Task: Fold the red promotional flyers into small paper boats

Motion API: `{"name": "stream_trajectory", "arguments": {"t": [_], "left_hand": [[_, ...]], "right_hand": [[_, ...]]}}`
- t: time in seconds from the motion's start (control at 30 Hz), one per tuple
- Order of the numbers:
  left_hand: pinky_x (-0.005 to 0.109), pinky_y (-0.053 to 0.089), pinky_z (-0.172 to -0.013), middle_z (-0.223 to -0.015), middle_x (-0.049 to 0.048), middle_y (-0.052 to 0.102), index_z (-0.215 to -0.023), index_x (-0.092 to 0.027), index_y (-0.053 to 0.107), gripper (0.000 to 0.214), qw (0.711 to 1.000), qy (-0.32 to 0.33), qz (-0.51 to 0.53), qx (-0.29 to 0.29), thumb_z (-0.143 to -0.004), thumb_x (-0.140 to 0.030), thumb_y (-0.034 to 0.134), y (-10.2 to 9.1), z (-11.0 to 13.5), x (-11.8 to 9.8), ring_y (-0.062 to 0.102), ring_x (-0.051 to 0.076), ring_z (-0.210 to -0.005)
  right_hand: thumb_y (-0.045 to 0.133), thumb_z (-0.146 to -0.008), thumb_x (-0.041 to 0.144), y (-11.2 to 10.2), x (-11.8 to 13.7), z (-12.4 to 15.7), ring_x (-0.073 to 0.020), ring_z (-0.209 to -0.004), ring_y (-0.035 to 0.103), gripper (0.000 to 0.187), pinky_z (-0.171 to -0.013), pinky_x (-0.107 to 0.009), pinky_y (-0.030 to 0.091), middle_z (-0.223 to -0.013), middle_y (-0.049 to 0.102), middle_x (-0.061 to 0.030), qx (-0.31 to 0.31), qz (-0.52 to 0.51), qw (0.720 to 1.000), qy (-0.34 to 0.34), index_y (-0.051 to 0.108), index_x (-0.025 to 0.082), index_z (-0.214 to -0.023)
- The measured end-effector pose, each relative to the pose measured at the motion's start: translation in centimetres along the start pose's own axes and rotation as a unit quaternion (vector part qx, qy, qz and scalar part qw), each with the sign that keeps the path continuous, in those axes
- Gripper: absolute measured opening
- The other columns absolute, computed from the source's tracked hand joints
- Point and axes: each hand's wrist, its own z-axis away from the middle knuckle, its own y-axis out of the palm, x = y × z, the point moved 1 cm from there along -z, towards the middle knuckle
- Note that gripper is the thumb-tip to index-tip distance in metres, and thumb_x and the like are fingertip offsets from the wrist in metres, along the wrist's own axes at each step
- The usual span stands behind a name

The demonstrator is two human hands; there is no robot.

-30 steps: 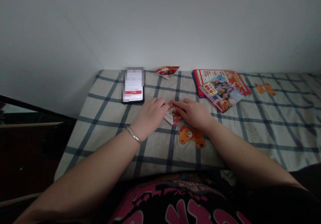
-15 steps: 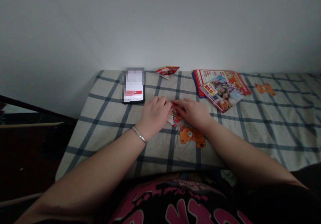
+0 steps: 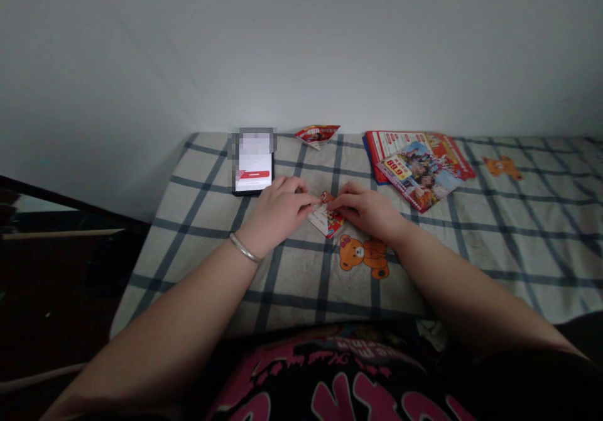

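A small folded paper [image 3: 322,221], part white and part red print, lies on the checked cloth between my hands. Its lower tip points toward me. My left hand [image 3: 277,204], with a silver bangle at the wrist, pinches the paper's upper left edge between thumb and fingers. From the other side, the bent fingers of my right hand [image 3: 367,210] grip its right part and cover some of it. Farther back, near the wall, sits another folded paper piece [image 3: 318,135], red and boat-like in shape.
A phone [image 3: 255,176] with a lit, partly blurred screen lies behind my left hand. At the back right is a stack of red flyers [image 3: 450,154], with one colourful flyer [image 3: 419,179] askew on top. The checked cloth [image 3: 292,276] has printed bears; a wall [image 3: 301,50] rises behind it.
My left hand has shifted left, uncovering more of the paper's white side. My right hand stays on the paper with little movement. The whole view has shifted slightly.
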Motion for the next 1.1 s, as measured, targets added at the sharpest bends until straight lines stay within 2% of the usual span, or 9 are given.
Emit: {"name": "stream_trajectory", "arguments": {"t": [0.1,0.2,0.4,0.6,0.8,1.1], "left_hand": [[0.039,0.048,-0.088,-0.113,0.005,0.063,-0.113,-0.031,0.074,0.023,1.0,0.012,-0.021,0.01,-0.095,-0.027,0.06,-0.1,0.2,0.2,0.053,0.025,-0.104],[0.039,0.049,-0.087,-0.118,0.0055,0.063,-0.116,-0.028,0.072,0.026,0.998,0.022,-0.053,0.018,-0.095,-0.021,0.059,-0.5,0.4,-0.4,0.055,0.026,-0.105],[0.037,0.05,-0.08,-0.119,0.0081,0.066,-0.118,-0.02,0.069,0.026,0.993,0.022,-0.107,0.038,-0.098,-0.017,0.053,-1.1,0.6,-2.4,0.058,0.026,-0.104],[0.037,0.05,-0.08,-0.121,0.0065,0.066,-0.121,-0.02,0.066,0.027,0.994,0.019,-0.105,0.039,-0.098,-0.017,0.053,-0.9,0.6,-2.4,0.058,0.026,-0.106],[0.038,0.05,-0.08,-0.121,0.0071,0.066,-0.126,-0.021,0.065,0.031,0.994,0.024,-0.102,0.037,-0.097,-0.015,0.053,-0.8,0.7,-2.4,0.058,0.026,-0.105],[0.037,0.048,-0.082,-0.12,0.008,0.066,-0.126,-0.02,0.064,0.031,0.996,0.029,-0.085,0.03,-0.097,-0.015,0.053,-0.7,0.7,-2.2,0.057,0.026,-0.106]], "right_hand": [[0.054,-0.093,0.014,-0.1,-0.2,0.1,-0.0151,-0.091,0.066,0.029,-0.077,-0.026,0.049,-0.111,0.069,-0.0035,0.004,-0.005,1.0,-0.028,0.075,0.026,-0.109],[0.052,-0.092,0.009,-0.3,0.0,0.2,-0.0154,-0.093,0.067,0.035,-0.076,-0.026,0.048,-0.114,0.071,-0.0018,0.02,0.017,0.999,-0.037,0.075,0.028,-0.112],[0.056,-0.095,0.015,-1.3,0.8,0.5,-0.0149,-0.09,0.067,0.034,-0.065,-0.026,0.042,-0.115,0.071,0.0004,0.045,0.107,0.992,-0.053,0.073,0.035,-0.116],[0.056,-0.096,0.015,-2.8,1.9,0.9,-0.0145,-0.086,0.065,0.035,-0.063,-0.026,0.038,-0.112,0.07,0.0006,0.091,0.179,0.979,-0.032,0.073,0.037,-0.118],[0.058,-0.093,0.016,-3.4,1.1,0.9,-0.0175,-0.093,0.063,0.036,-0.068,-0.027,0.042,-0.111,0.071,-0.0004,0.096,0.185,0.978,-0.015,0.075,0.04,-0.113],[0.059,-0.089,0.01,-4.2,0.4,1.2,-0.0188,-0.096,0.061,0.04,-0.074,-0.03,0.046,-0.11,0.072,0.0,0.098,0.171,0.98,-0.005,0.077,0.039,-0.11]]}}
